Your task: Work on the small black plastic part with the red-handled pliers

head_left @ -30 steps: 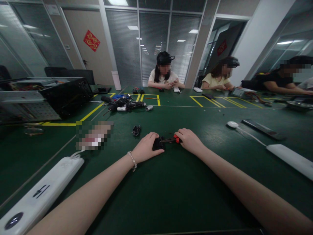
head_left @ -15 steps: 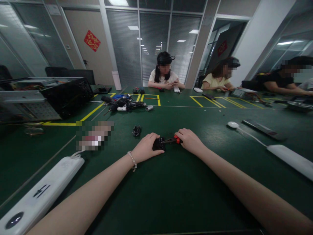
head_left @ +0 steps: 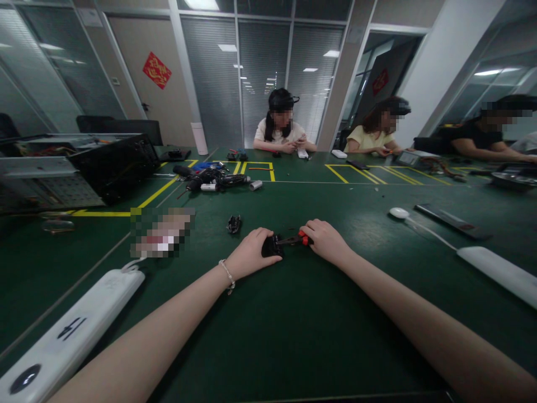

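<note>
The left hand (head_left: 251, 249) has its fingers round the black part (head_left: 272, 247) on the counter (head_left: 302, 324), seemingly to steady it against the pliers (head_left: 293, 240) (bite too small to tell) gripped in the right hand's (head_left: 324, 239) fingers.

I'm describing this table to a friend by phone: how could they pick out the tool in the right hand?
Start from the broad green table, then find the left hand holding a small black part. The pliers reach from the right hand to that part's right side. Bright red handles set them apart from the dark part beside them.
</note>
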Motion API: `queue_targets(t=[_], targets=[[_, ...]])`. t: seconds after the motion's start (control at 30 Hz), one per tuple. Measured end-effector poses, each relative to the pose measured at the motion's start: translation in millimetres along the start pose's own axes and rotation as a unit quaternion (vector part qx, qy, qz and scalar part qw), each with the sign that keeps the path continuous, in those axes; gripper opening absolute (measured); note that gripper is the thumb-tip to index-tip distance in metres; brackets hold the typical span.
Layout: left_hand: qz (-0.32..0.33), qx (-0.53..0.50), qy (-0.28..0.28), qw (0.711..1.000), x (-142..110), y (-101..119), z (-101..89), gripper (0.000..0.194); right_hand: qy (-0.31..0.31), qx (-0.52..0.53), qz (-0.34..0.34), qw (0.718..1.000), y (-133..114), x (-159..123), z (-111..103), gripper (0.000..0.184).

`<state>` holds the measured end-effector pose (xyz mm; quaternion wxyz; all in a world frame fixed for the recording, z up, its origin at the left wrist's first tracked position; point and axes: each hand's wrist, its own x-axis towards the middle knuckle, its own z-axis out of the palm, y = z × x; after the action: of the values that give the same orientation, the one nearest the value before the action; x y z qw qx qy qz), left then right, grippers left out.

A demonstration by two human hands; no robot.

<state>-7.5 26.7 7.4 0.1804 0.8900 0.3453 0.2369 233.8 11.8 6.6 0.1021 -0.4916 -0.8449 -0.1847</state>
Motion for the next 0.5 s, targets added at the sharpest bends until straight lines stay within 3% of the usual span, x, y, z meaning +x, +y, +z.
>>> queue_targets(t=[0.5], targets=[[0.0, 0.014, -0.002, 1.0, 0.3, 0.1, 0.1, 0.053, 0.019, 0.008, 0.012, 1.0, 1.5, -1.5, 0.9, 0.031]])
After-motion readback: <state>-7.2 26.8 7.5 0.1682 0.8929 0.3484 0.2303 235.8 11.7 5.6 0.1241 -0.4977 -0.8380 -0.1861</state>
